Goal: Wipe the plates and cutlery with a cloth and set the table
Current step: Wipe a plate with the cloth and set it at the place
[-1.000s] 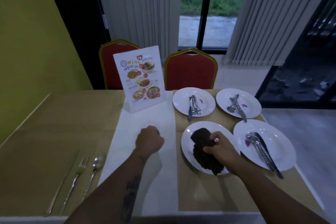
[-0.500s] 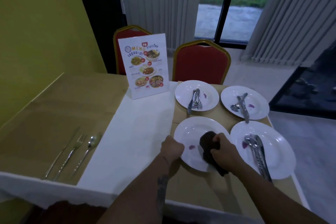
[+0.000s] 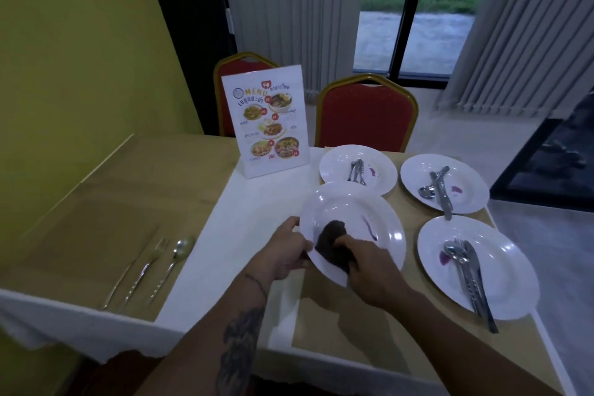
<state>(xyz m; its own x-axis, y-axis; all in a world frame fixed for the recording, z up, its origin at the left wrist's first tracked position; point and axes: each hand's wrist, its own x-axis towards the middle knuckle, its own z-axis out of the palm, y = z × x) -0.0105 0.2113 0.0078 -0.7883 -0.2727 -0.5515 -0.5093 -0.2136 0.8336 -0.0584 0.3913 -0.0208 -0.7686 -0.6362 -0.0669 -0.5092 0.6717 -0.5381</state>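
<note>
left hand point(image 3: 286, 251) gripping glossy round white plate point(image 3: 353, 219) by its rim at frame centre, right hand point(image 3: 374, 273) pinching crumpled dark cloth point(image 3: 331, 235) against it

A single head-worn camera is looking forward and down over the bench point(image 3: 199, 228) from close above (both forearms are entering from the bottom edge)

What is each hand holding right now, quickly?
The left hand grips the rim of the near plate.
The right hand holds the dark cloth against that plate.
</note>
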